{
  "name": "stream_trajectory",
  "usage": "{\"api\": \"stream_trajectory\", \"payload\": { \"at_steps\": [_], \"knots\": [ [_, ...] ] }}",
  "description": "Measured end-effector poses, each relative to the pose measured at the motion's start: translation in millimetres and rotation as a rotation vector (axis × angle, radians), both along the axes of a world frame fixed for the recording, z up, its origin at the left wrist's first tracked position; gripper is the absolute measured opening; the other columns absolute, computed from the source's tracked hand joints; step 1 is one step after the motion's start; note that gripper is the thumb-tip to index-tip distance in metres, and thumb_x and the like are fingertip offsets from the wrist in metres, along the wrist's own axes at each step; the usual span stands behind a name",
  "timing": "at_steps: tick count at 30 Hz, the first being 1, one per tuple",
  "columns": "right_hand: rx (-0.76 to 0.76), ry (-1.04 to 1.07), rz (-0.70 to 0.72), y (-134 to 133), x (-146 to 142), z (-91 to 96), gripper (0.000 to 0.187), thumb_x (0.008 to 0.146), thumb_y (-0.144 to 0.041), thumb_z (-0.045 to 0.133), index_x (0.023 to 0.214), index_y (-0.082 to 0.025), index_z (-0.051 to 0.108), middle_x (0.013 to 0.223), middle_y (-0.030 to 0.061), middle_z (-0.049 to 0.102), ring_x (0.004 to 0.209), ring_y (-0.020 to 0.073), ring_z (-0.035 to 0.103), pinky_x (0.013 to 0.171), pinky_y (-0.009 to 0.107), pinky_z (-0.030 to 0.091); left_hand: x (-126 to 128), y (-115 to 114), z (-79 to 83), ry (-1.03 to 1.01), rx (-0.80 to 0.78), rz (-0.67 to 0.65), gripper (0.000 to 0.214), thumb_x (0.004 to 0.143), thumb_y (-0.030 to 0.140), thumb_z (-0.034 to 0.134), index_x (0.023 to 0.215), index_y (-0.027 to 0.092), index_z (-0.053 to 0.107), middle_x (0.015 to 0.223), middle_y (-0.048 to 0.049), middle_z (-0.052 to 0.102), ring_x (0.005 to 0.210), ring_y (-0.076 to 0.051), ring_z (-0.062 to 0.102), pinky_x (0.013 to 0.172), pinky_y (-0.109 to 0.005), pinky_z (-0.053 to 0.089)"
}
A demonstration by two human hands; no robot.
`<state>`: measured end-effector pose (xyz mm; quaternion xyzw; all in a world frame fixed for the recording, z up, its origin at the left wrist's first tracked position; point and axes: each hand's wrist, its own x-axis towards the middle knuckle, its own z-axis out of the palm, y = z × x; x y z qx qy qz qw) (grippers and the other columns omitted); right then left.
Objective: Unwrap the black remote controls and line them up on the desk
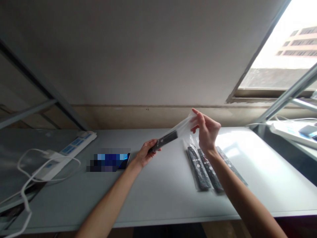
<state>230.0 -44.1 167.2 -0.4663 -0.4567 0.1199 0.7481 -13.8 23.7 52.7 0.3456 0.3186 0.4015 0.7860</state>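
A black remote control (166, 139), partly inside a clear plastic bag (183, 125), is held above the table, tilted up to the right. My left hand (146, 152) is closed around the remote's lower end. At the upper right, my right hand (206, 129) pinches the far end of the bag, which is stretched between the two hands. Below my right hand, several bagged remote controls (198, 168) lie side by side on the table; my right forearm hides part of them.
The grey table (158, 195) stands against a wall. A phone (123, 161) with its screen lit, partly pixelated, lies left of my left arm. Farther left is a white power strip (74, 147) with a looping white cable (24, 191). Metal frame bars (66, 112) rise at both sides.
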Motion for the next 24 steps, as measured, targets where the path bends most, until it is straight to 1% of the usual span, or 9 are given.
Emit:
{"api": "stream_trajectory", "payload": {
  "at_steps": [3, 5, 7, 9, 12, 14, 17, 21, 24],
  "knots": [
    [0.05, 0.225, -0.087, 10.6, 31.4, -12.4, 0.045, 0.095, -0.054, 0.071, 0.112, -0.014, 0.081, 0.073, 0.0005, 0.071, 0.042, 0.0078, 0.053, 0.04, 0.024, 0.037, 1.7, 2.0, -2.0, -0.02, 0.011, 0.05, 0.034, 0.071, 0.027, 0.099, 0.09, 0.013, 0.075, 0.077, -0.0034, 0.077, 0.063, -0.015, 0.075, 0.052, -0.016, 0.057],
    [-0.006, 0.308, -0.061, 12.6, 46.5, -25.4, 0.058, 0.091, -0.061, 0.073, 0.123, -0.012, 0.077, 0.079, 0.0031, 0.073, 0.048, 0.0099, 0.06, 0.041, 0.023, 0.041, 3.2, 2.7, -2.9, -0.036, 0.014, 0.084, 0.04, 0.066, 0.026, 0.101, 0.093, 0.013, 0.074, 0.083, -0.0037, 0.079, 0.07, -0.016, 0.078, 0.061, -0.018, 0.061],
    [-0.167, 0.322, 0.106, 10.2, 50.5, -41.0, 0.08, 0.089, -0.072, 0.069, 0.142, -0.013, 0.066, 0.09, 0.0079, 0.078, 0.057, 0.015, 0.069, 0.044, 0.025, 0.047, 4.5, 2.0, -2.6, -0.039, 0.028, 0.098, 0.048, 0.063, 0.028, 0.103, 0.098, 0.014, 0.074, 0.087, -0.0051, 0.081, 0.076, -0.019, 0.08, 0.066, -0.021, 0.063],
    [-0.336, 0.294, 0.317, 4.7, 43.7, -57.3, 0.094, 0.086, -0.08, 0.067, 0.154, -0.015, 0.055, 0.097, 0.0099, 0.079, 0.064, 0.0183, 0.072, 0.047, 0.027, 0.051, 5.2, 0.2, -1.0, -0.017, 0.067, 0.076, 0.056, 0.06, 0.03, 0.104, 0.103, 0.014, 0.072, 0.089, -0.0062, 0.081, 0.078, -0.021, 0.08, 0.063, -0.022, 0.062],
    [-0.462, 0.27, 0.509, -5.0, 24.1, -76.6, 0.088, 0.085, -0.079, 0.071, 0.147, -0.018, 0.06, 0.079, 0.001, 0.071, 0.058, 0.0136, 0.061, 0.046, 0.023, 0.045, 5.2, -3.3, 2.4, 0.067, 0.143, -0.016, 0.059, 0.061, 0.034, 0.104, 0.106, 0.014, 0.071, 0.09, -0.0053, 0.079, 0.074, -0.021, 0.079, 0.05, -0.02, 0.053],
    [-0.483, 0.297, 0.542, -10.7, 12.7, -82.7, 0.074, 0.087, -0.075, 0.072, 0.136, -0.019, 0.068, 0.06, -0.0082, 0.05, 0.047, 0.0083, 0.04, 0.042, 0.019, 0.031, 4.5, -4.4, 3.6, 0.134, 0.184, -0.081, 0.058, 0.064, 0.037, 0.103, 0.107, 0.014, 0.071, 0.09, -0.0045, 0.077, 0.069, -0.019, 0.076, 0.044, -0.019, 0.046],
    [-0.446, 0.357, 0.501, -15.7, 6.5, -83.0, 0.06, 0.089, -0.068, 0.075, 0.117, -0.015, 0.078, 0.057, -0.0119, 0.025, 0.047, 0.0054, 0.019, 0.043, 0.019, 0.016, 2.7, -3.3, 3.0, 0.193, 0.239, -0.181, 0.056, 0.068, 0.042, 0.1, 0.109, 0.013, 0.074, 0.091, -0.0053, 0.076, 0.065, -0.016, 0.073, 0.045, -0.019, 0.046],
    [-0.254, 0.54, 0.307, -12.8, 22.3, -79.1, 0.05, 0.087, -0.059, 0.079, 0.102, -0.011, 0.081, 0.057, -0.0124, 0.023, 0.048, 0.0053, 0.015, 0.042, 0.02, 0.015, 1.0, -0.1, 1.1, 0.21, 0.266, -0.289, 0.058, 0.077, 0.044, 0.095, 0.12, 0.011, 0.076, 0.094, -0.0061, 0.074, 0.06, -0.011, 0.066, 0.051, -0.022, 0.051],
    [-0.135, 0.731, 0.184, -5.8, 42.2, -80.2, 0.043, 0.087, -0.051, 0.077, 0.109, -0.014, 0.079, 0.054, -0.0127, 0.03, 0.045, 0.0056, 0.021, 0.041, 0.018, 0.02, 0.1, -0.1, 2.5, 0.164, 0.246, -0.228, 0.054, 0.079, 0.04, 0.094, 0.121, 0.013, 0.074, 0.096, -0.0045, 0.072, 0.061, -0.01, 0.067, 0.058, -0.023, 0.055]
  ]
}}
